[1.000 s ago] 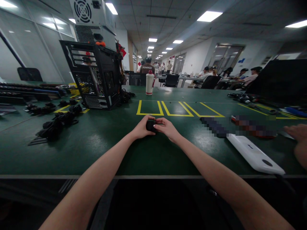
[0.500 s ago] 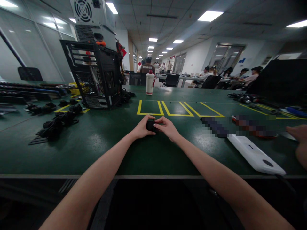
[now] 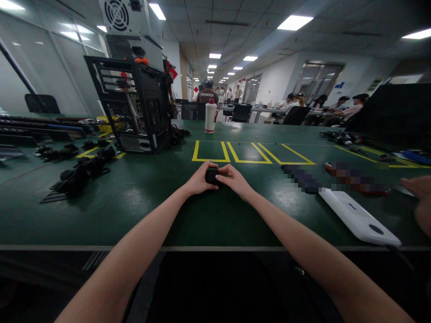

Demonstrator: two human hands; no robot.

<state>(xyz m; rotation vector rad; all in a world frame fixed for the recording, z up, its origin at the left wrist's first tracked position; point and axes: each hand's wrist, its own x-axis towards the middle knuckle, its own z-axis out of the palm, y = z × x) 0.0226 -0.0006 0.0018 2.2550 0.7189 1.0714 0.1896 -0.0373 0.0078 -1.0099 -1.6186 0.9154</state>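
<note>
Between my two hands is a small black object (image 3: 211, 176), rounded and partly covered by my fingers, so its kind does not show. My left hand (image 3: 199, 180) curls around its left side, with the thumb along the bottom. From the right, my right hand (image 3: 235, 180) pinches its edge with thumb and fingers. Both hands are low over the green tabletop (image 3: 222, 220), just in front of the yellow tape outlines (image 3: 211, 160).
An open black computer case (image 3: 143, 107) and bundled black cables (image 3: 84, 172) are at left. A white bottle (image 3: 210, 117) stands ahead. At right lie a white power bank-like device (image 3: 358, 215) and two phone-like items; another person's hand (image 3: 419, 188) is at the edge.
Almost nothing differs. Both my hands stay around the black object, in the same place. The other person's hand at the right edge has shifted very slightly.
</note>
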